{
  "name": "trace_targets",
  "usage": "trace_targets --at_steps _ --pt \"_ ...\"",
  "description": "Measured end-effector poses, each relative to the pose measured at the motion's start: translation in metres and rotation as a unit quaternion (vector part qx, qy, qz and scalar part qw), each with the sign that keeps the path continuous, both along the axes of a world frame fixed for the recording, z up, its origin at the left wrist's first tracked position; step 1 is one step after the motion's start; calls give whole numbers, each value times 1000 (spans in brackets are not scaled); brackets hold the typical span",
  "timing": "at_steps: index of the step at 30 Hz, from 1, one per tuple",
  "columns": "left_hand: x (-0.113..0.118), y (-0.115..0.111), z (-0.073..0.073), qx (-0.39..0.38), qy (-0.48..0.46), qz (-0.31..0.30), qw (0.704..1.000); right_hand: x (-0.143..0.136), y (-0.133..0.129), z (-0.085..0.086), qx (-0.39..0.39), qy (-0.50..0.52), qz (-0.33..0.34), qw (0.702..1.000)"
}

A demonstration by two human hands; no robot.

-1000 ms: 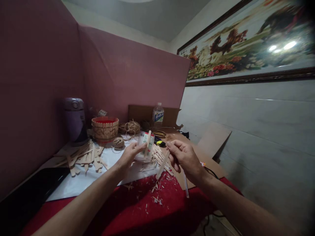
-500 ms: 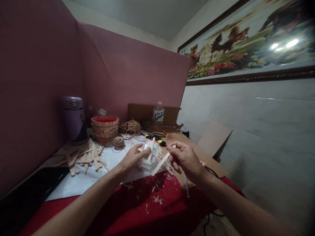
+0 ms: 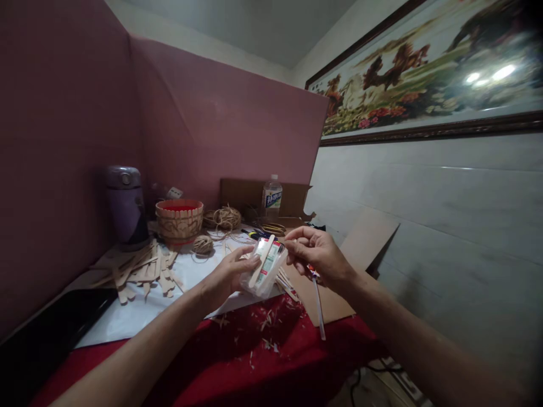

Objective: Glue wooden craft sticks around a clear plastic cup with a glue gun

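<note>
My left hand (image 3: 235,268) grips a clear plastic box (image 3: 265,288) with a green, white and red label. Its thumb presses a flat wooden craft stick (image 3: 262,261) that lies slantwise across the box. At the box's right edge is my right hand (image 3: 316,251), fingers pinched together; what they hold, if anything, is hidden. Under that hand a translucent rod (image 3: 319,308), like a glue stick, points toward me, with a small red and white part at its upper end. More craft sticks (image 3: 286,285) lie on the table beyond the box.
Loose craft sticks (image 3: 148,271) are piled on white paper at the left, near a wooden bucket (image 3: 180,221), a purple flask (image 3: 125,209) and twine (image 3: 227,217). A bottle (image 3: 271,198) stands behind. Wood shavings litter the red cloth (image 3: 237,362). A black object (image 3: 63,316) lies at left.
My right hand has moved up and slightly left to the box's edge; the craft stick it held no longer shows there. My left hand has tilted the box with its craft stick.
</note>
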State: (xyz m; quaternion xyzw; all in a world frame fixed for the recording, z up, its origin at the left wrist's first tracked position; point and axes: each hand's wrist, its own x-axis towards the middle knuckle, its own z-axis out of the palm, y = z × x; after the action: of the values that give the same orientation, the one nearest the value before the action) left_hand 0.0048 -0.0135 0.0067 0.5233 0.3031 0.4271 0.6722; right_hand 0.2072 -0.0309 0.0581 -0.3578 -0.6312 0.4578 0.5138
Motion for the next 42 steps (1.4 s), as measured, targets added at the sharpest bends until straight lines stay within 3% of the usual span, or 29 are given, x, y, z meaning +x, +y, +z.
trace_targets --at_steps 8,13,17,25,42 --pt "2 3 0 -2 4 22 1000 11 4 13 15 -9 22 1000" --pt "1 0 3 -3 8 18 1000 17 10 19 -25 -16 30 999" --pt "1 0 2 -5 6 16 1000 19 17 16 -13 -56 40 998" --pt "1 0 1 -6 1 0 1000 13 29 13 -9 -40 102 994" --pt "1 0 -1 1 -12 -7 1000 4 42 4 -76 13 76 994"
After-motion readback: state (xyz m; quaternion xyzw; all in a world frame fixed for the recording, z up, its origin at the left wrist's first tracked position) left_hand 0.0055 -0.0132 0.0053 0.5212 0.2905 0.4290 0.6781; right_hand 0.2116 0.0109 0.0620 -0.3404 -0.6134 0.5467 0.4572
